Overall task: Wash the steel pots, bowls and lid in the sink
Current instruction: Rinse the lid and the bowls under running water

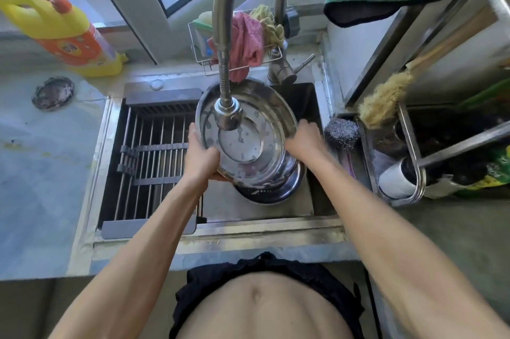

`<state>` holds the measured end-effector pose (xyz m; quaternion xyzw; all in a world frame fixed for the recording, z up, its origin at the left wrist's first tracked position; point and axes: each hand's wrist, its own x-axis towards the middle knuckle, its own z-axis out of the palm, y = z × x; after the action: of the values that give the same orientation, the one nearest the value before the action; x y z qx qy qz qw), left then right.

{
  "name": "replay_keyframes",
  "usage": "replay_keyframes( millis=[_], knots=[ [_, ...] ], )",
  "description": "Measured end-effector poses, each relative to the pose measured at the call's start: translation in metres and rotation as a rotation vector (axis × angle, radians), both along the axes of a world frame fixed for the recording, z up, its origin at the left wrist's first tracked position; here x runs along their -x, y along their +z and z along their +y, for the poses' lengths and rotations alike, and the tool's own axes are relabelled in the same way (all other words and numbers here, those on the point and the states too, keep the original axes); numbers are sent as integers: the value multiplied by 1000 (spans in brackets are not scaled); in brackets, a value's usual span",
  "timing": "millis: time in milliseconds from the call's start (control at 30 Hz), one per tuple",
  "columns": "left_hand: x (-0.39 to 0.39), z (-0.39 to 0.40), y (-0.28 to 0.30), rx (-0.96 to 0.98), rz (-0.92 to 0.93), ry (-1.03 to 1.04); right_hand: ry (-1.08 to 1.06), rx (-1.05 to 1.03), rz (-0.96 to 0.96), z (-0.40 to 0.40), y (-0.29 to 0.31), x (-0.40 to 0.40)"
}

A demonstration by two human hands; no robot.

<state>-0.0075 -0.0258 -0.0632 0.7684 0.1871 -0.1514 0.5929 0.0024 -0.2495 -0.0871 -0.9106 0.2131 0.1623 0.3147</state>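
A large steel bowl [265, 118] is tilted toward me over the sink [220, 225], its inside wet with drops and foam spots. My left hand [200, 155] grips its left rim, thumb inside. On the right rim my right hand [303, 138] holds it with fingers curled over the edge. The faucet head [228, 115] hangs just inside the bowl. Under the bowl another steel pot [276, 189] sits in the sink, mostly hidden.
A roll-up drying rack [149, 162] covers the sink's left half. A yellow detergent bottle [69, 32] stands at the back left. Cloths [247, 38] hang in a wire caddy behind the faucet. Steel wool [342, 131] and a brush [386, 98] lie to the right.
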Motion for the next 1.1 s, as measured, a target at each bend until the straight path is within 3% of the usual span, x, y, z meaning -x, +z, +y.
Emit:
replay_keyframes(
  millis=[167,333,533,633,767,867,967,1100],
  knots=[
    [-12,-1,12,-41,10,-31,350,396,-284,4,19,-63],
    [-11,1,11,32,61,27,381,560,-98,-5,13,-99],
    [-11,7,3,101,53,80,344,636,-71,-2,6,-104],
    [-5,12,-1,119,72,114,321,441,-43,1,10,-92],
    [3,17,-8,126,76,183,224,224,-271,0,3,-46],
    [5,17,-14,69,25,219,-79,-21,-232,7,-14,0],
    [8,15,-18,-67,-69,205,-406,-489,-72,17,-27,34],
    [8,16,-27,-104,-130,144,-603,-834,-38,23,-37,58]
  ],
)
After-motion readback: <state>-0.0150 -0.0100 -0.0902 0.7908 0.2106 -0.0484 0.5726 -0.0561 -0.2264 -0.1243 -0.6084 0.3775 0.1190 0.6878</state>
